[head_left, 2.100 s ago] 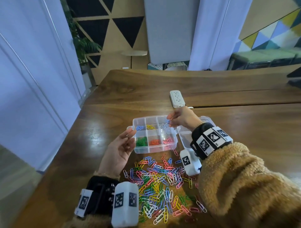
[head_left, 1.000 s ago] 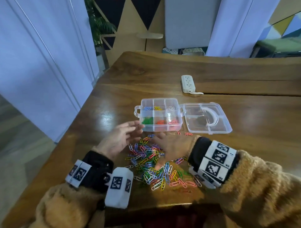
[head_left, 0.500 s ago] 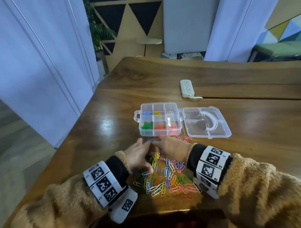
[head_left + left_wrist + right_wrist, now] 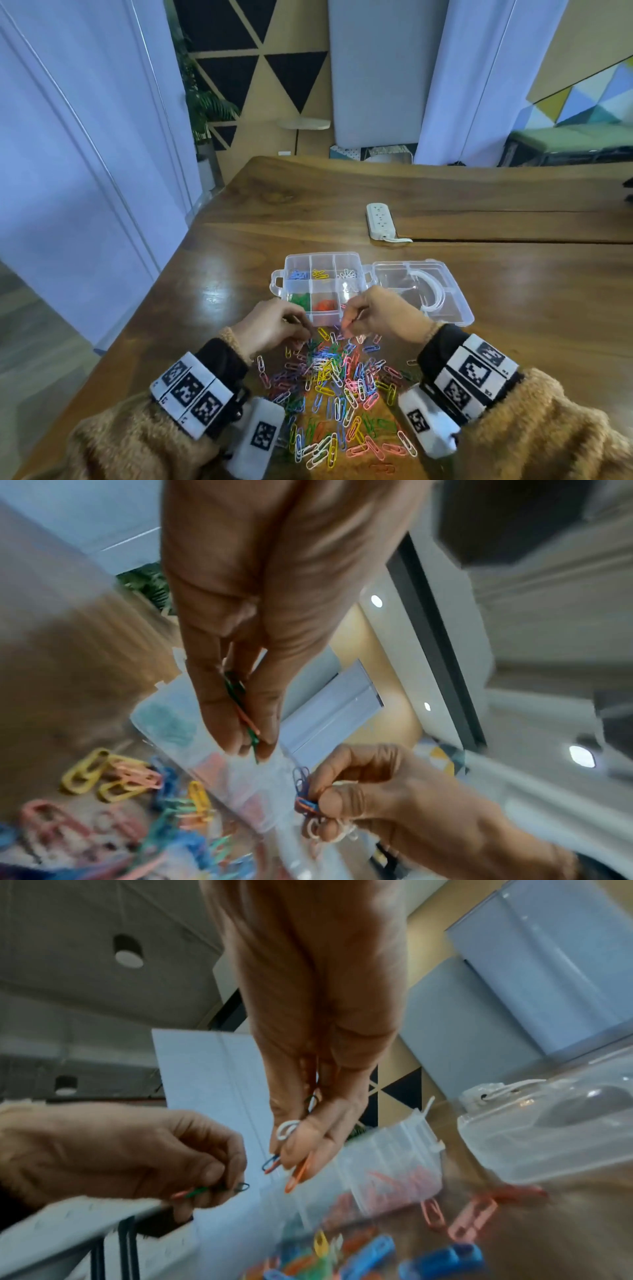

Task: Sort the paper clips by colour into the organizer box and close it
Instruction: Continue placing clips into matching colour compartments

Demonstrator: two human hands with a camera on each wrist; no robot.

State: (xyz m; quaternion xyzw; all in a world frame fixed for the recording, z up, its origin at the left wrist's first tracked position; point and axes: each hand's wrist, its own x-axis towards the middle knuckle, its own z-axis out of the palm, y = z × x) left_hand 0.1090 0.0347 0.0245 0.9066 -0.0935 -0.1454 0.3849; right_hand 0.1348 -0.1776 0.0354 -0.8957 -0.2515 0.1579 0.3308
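A clear organizer box [image 4: 322, 270] stands open on the wooden table, its lid [image 4: 424, 294] folded out to the right. Its compartments hold blue, yellow, white, green and orange clips. A heap of mixed paper clips [image 4: 335, 394] lies in front of it. My left hand [image 4: 274, 325] hovers at the heap's far edge, pinching green and orange clips [image 4: 245, 712]. My right hand [image 4: 373, 317] is beside it, just before the box, pinching a small bunch of blue, orange and white clips [image 4: 291, 1150].
A white power strip [image 4: 380, 221] lies behind the box on the table [image 4: 513, 274]. The table's left edge runs close to the box's left side. White panels and a plant [image 4: 205, 109] stand beyond the table.
Both hands rose slightly from the heap toward the box, each now holding picked-up clips. Two seconds ago my right hand was over the box's back compartments.
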